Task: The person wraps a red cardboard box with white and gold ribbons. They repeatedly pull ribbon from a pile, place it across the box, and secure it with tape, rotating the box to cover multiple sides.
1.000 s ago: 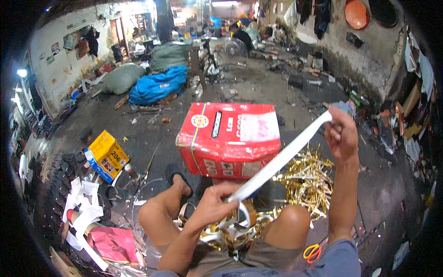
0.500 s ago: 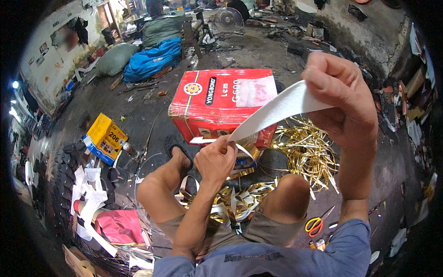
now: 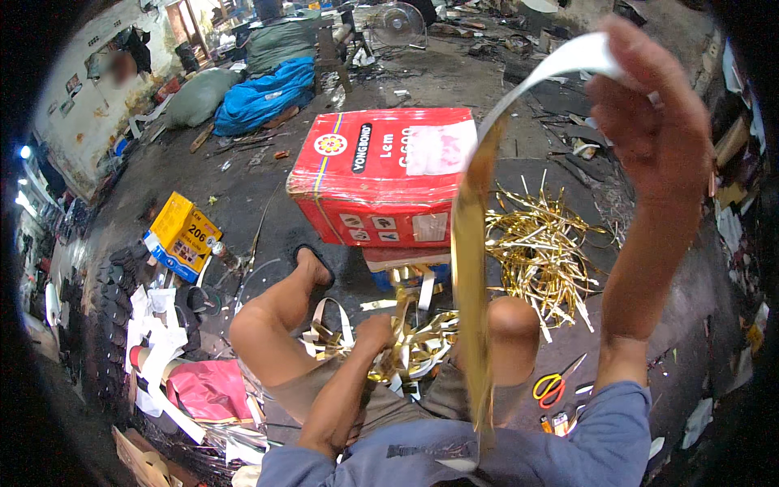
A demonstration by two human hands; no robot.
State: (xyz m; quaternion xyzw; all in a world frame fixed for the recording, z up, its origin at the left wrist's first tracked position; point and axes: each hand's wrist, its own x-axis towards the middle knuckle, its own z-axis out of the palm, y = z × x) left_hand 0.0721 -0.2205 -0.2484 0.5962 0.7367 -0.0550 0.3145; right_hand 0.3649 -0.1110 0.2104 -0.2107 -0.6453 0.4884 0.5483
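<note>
My right hand (image 3: 649, 89), raised high at the upper right, pinches the end of a long strip (image 3: 468, 243), white on one face and gold on the other. From there the strip arcs over and hangs down in front of my right knee to my shirt. Low between my knees, my left hand (image 3: 375, 333) is closed at the edge of a heap of gold-and-white strips (image 3: 430, 337). What its fingers hold, if anything, is hidden. Just ahead stands a red cardboard box (image 3: 381, 174), on top of a lower box (image 3: 406, 264).
Thin gold strips lie tangled in a pile (image 3: 540, 252) to the right. Scissors (image 3: 558, 383) with red and yellow handles rest by my right knee. At left are a yellow box (image 3: 185, 235), a pink sheet (image 3: 211, 391) and white scraps (image 3: 158, 325). A blue bundle (image 3: 264, 96) lies farther back.
My right hand has risen with the strip, which now hangs gold side showing. My left hand has left the strip's lower part and dropped to the heap between my knees.
</note>
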